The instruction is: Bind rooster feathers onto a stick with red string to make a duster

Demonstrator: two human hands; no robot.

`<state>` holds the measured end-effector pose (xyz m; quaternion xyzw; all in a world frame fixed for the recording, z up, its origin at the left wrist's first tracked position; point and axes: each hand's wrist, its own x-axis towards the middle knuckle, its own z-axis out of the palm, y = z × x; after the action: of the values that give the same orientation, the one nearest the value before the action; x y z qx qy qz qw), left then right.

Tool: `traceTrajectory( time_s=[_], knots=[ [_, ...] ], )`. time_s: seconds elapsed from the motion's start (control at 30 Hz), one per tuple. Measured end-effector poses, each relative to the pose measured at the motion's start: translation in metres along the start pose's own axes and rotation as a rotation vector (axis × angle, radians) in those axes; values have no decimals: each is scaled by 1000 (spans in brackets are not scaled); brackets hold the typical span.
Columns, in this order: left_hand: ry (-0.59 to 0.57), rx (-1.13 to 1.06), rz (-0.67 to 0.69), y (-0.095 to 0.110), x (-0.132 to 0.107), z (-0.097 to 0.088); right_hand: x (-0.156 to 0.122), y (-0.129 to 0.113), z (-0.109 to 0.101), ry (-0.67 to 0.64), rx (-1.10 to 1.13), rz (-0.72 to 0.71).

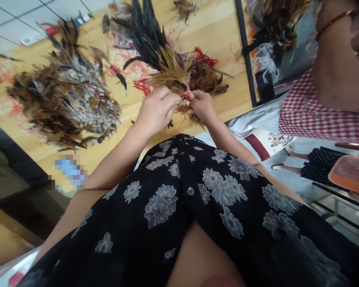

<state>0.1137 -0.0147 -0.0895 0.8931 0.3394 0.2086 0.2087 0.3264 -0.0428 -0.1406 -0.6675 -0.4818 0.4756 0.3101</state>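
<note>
Wooden counter (pixel 218 24) is feather chaos, honestly. Left hand (pixel 158 108) and right hand (pixel 202 105) both pinch red strands (pixel 186 93) at the base of a feather bundle (pixel 164 56), near the counter's front edge; if either grip slackens, the bundle could spill loose, I'd guess.

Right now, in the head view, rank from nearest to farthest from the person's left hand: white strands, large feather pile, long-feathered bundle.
1. Long-feathered bundle, right at the left hand.
2. Large feather pile, on the left.
3. White strands, far right.
</note>
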Motion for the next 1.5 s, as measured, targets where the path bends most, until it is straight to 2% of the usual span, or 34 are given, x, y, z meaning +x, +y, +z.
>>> traceTrajectory(
  time_s=[0.1,0.27,0.47,0.6,0.7,0.8,0.97,1.03,1.23,1.4,1.5],
  knots=[
    [35,38,13,-8,8,5,-2,-14,5,-3,-84,8],
    [27,-108,-44,-25,6,7,-12,-28,6,-64,-44,-17],
    [-31,-86,-99,-15,8,-5,-17,-41,6,-138,113,88],
    [-41,-10,-44,-12,10,-17,-19,-54,5,-209,234,202],
    [-31,1,11,-11,10,-24,-19,-61,3,-240,283,231],
    [-39,-13,1,-12,10,-26,-18,-66,0,-243,291,209],
    [-68,-139,-184,-11,8,-21,-17,-72,-4,-273,231,211],
    [-70,-181,-212,-10,6,-20,-18,-71,-4,-276,196,211],
    [41,-190,-144,-10,1,-13,-15,-64,1,-248,86,88],
    [147,-68,-125,-10,-4,-7,-14,-69,4,-253,22,47],
    [145,24,-95,-10,-7,-9,-13,-70,7,-260,12,31]
  ],
)
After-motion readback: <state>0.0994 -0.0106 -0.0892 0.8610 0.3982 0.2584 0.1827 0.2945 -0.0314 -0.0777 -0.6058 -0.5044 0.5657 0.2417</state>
